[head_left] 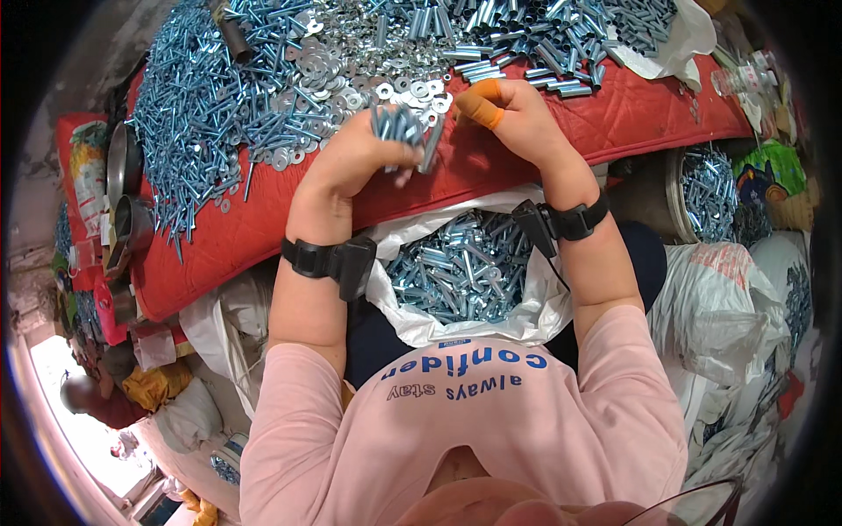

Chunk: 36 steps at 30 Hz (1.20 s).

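Note:
My left hand (346,158) is closed around a bunch of bluish metal bolts (396,125); a tube-like metal piece (431,147) stands out beside its fingertips, which are blurred. Just to the right, my right hand (526,123) has its fingers curled in, with orange covers (482,110) on the thumb and a finger. Whatever lies between those fingers is hidden. Both hands are over the near edge of a red quilted cloth (254,254). In front of my body, below the hands, a white sack (395,320) stands open, holding many assembled-looking metal pieces (460,272).
Across the red cloth lie heaps of long screws (189,114), flat washers (324,66), small nuts (395,39) and metal sleeves (561,57). At right are a container of metal pieces (709,193) and white sacks (715,307). Another person (101,399) is at far left.

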Motion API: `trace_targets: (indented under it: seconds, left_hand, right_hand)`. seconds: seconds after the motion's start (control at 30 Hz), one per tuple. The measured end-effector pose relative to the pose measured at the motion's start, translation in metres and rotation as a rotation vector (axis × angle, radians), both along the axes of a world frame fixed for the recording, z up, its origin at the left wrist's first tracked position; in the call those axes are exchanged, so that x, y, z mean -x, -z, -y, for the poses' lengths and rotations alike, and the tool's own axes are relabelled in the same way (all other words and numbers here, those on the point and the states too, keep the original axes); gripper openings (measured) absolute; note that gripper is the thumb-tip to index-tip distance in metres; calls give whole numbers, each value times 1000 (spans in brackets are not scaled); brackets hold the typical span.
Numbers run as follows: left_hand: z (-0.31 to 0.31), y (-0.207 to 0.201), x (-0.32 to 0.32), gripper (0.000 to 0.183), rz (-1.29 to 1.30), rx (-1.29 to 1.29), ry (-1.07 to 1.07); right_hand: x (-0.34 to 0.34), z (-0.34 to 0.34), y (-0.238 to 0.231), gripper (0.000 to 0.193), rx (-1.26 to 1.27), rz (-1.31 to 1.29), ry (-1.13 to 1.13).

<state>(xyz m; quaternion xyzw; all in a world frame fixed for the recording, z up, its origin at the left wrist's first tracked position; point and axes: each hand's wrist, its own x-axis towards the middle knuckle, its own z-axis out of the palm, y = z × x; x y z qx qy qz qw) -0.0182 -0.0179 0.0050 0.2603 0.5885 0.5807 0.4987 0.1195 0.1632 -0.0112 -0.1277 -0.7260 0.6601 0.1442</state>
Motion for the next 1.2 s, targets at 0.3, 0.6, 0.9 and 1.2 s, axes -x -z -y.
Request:
trace_targets:
  seconds: [0.3,0.6,0.9,1.2]
  left_hand:
    - [-9,6,-8,19,144,-54,63]
    - [-22,8,-15,15,193,-20,-258]
    - [-28,13,-18,12,179,-56,-301]
    - [-27,11,-11,11,4,-84,-313]
  right_hand:
    - [38,9,6,16,-1064,63,232]
    - [33,1,6,23,-358,-21,294]
    - [16,15,-3,15,-572,-207,210]
    - [19,-21,9,19,-1204,122,381]
